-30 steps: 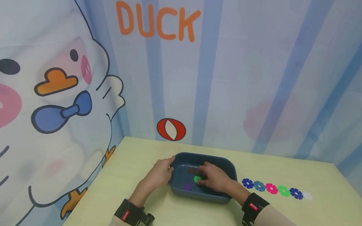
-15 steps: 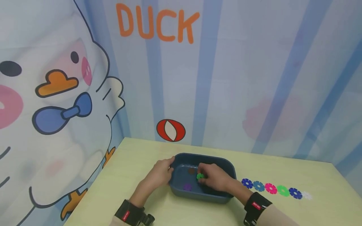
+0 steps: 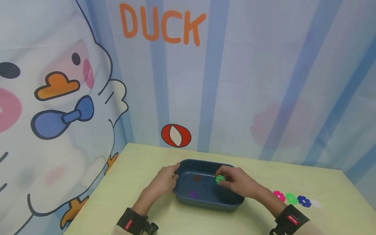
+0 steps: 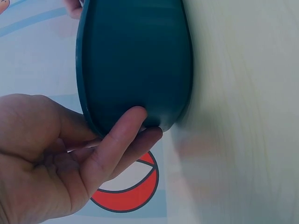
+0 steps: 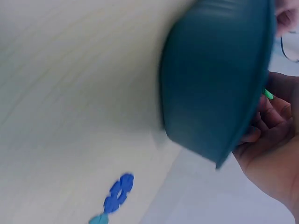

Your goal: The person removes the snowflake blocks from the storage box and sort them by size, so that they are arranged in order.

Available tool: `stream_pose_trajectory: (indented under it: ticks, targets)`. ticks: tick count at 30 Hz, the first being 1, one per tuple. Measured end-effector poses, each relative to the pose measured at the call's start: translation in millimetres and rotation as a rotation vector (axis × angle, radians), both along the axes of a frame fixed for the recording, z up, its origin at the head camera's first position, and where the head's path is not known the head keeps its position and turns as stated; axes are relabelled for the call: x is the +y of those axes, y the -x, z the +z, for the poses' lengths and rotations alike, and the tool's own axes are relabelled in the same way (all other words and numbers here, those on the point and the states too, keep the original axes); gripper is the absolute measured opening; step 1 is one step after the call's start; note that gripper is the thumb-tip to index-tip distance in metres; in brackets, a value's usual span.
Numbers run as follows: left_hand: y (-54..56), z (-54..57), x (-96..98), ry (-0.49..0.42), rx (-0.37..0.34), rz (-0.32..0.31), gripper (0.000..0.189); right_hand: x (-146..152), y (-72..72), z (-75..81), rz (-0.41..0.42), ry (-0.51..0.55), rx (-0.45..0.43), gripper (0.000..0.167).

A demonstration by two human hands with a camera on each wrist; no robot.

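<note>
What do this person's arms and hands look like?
Left hand and right hand are bare, each with a black wristband bearing a red label too small to read; a dark device juts from the left one. The sleeves are pale beige.

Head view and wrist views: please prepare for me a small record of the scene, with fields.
Left hand: holds bin at its left end
Right hand: pinches green disc
Inside bin: brown disc, purple disc
On table: blue disc, teal disc, pink disc, second green disc, second blue disc, white disc
Printed behind: orange word DUCK
</note>
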State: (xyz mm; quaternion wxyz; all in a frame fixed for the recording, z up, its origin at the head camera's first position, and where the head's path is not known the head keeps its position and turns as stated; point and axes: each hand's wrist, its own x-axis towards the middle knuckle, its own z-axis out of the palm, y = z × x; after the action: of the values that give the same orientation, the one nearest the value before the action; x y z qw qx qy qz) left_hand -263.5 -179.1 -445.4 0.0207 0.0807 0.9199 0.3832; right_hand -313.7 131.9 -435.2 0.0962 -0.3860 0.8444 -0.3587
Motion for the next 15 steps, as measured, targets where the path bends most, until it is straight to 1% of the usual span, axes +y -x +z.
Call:
stream_pose_trajectory:
  ticks: [5,8,11,15]
  targets:
    - [-0.1,0.4,-2.1,0.008,0.011,0.008,0.053,18,-3.6,13.7,-0.041,0.021,0.002,0.023]
    - [0.4,0.9,-2.4,0.004,0.009,0.011,0.053,30,-5.1,18.8,-0.071,0.020,0.016,0.025]
    - [0.7,0.6,-1.6,0.002,0.007,0.007,0.053,43,-7.1,19.9,-0.105,0.024,0.024,0.027]
    - [0.6,-0.9,0.2,0.003,0.004,0.007,0.053,60,-12.0,13.7,-0.142,0.042,-0.018,0.028]
